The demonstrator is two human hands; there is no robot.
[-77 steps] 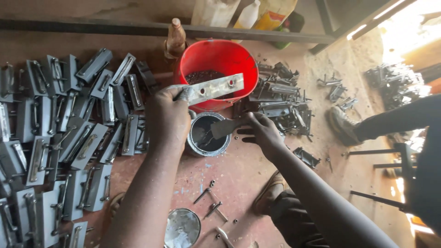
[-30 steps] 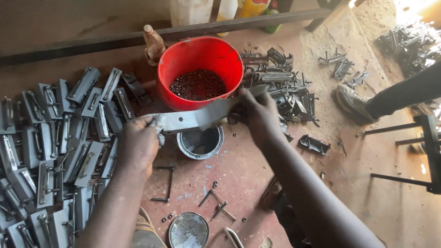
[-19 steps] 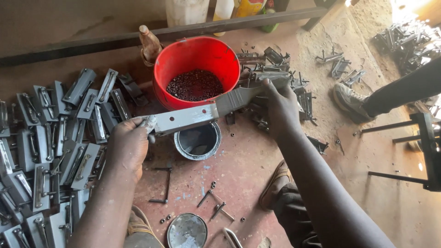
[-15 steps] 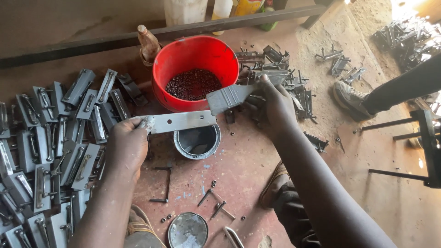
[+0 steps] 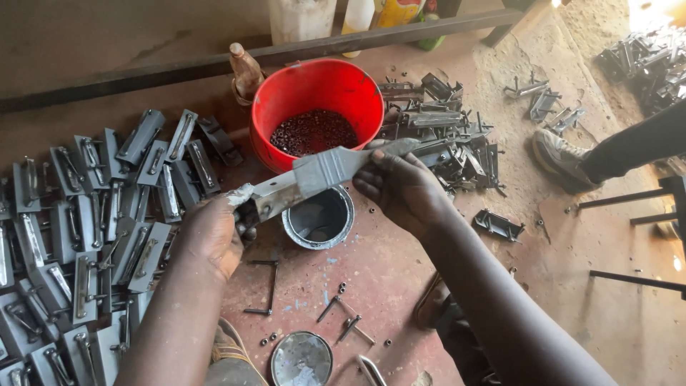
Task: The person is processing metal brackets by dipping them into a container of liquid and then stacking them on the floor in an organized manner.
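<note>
Now, left hand (image 5: 211,239): it grips the low end of a flat metal bar (image 5: 275,199), fingers closed tight around it.
Right hand (image 5: 400,189): it holds a paintbrush (image 5: 336,164) by its handle, fingers wrapped around it.
Metal bar: long, thin and grey, tilted up to the right, held above the small tin (image 5: 318,218).
Paintbrush: wide and grey, its bristles lie on the bar.
Small tin: round, open, dark inside, on the floor just below the bar.
Red bucket (image 5: 318,111): behind the tin, with small dark bits inside.
Grey metal parts (image 5: 93,214): many, laid in rows on the floor to the left.
</note>
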